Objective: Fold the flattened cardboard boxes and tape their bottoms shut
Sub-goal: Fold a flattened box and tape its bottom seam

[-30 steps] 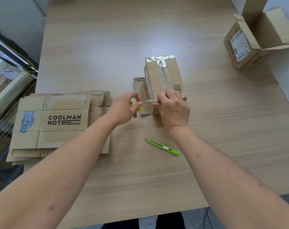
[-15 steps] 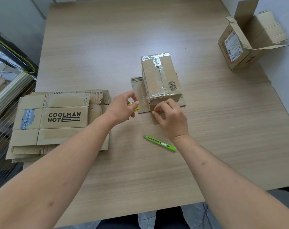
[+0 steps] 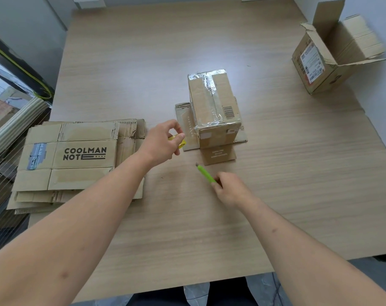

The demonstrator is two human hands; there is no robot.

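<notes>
- Now we take the step in hand to be cutting the tape: our right hand (image 3: 228,191) has its fingers curled round the tail of the green cutter (image 3: 206,173), whose tip points up toward the box (image 3: 214,111).
- To do it well, we judge, the tape should be kept taut between roll and box, and the blade should meet it just off the cardboard, so that a short tail is left to press down.
- We would cut away from the left hand (image 3: 163,140), which sits close to where the blade will go.
- After the cut, the loose end wants rubbing flat over the box's near edge.
- Our left hand pinches a small yellow tape roll (image 3: 177,141) between thumb and fingertips; most of the roll is hidden by the fingers.
- We cannot tell whether a strip of tape runs from the roll to the box; it is too thin and clear to make out.
- The box stands bottom-up in the middle of the table (image 3: 275,195), its seam covered by shiny tape, its lower flaps splayed on the wood.
- The flattened boxes (image 3: 77,155) lie stacked at the left, well apart from the taped one.
- An open carton (image 3: 333,56) sits at the far right corner.
</notes>
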